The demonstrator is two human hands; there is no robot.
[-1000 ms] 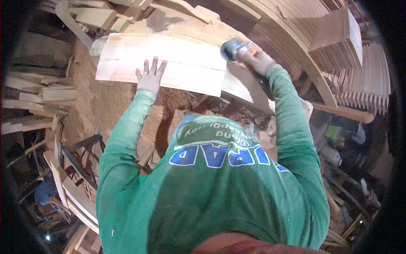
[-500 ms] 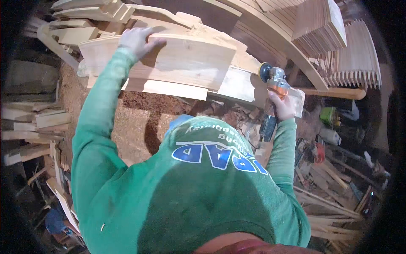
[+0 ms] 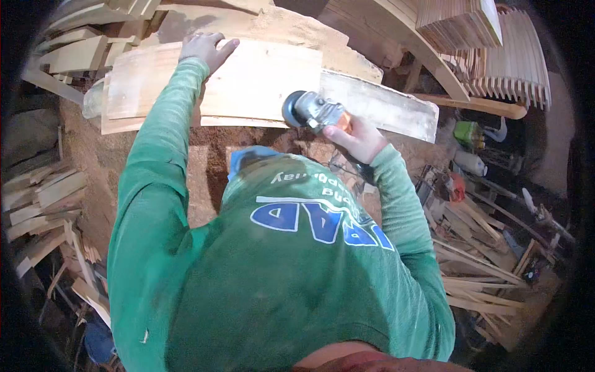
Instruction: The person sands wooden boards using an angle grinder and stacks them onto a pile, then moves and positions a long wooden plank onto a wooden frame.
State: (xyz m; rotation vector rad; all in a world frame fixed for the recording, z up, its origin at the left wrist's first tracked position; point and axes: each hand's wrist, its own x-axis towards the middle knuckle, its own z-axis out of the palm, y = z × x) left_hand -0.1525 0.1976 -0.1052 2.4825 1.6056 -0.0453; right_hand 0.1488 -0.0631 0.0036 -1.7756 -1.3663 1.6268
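Observation:
A pale wooden board lies on another thin board, whose front edge shows beneath it. My left hand rests at the far edge of the upper board, fingers spread and thumb apart. In my right hand is an angle grinder, my fingers wrapped round its orange and dark body. Its round sanding disc faces left, tilted, and overlaps the board's near right corner in this view.
A whitish plank extends right under the boards. Sawdust is heaped behind them. Stacked slats stand at the back right, cut wood pieces at the back left. Scrap wood litters the right floor.
The grinder has moved left in my right hand, from beyond the board's right end to its near right corner. The upper board has shifted left and now lies flatter.

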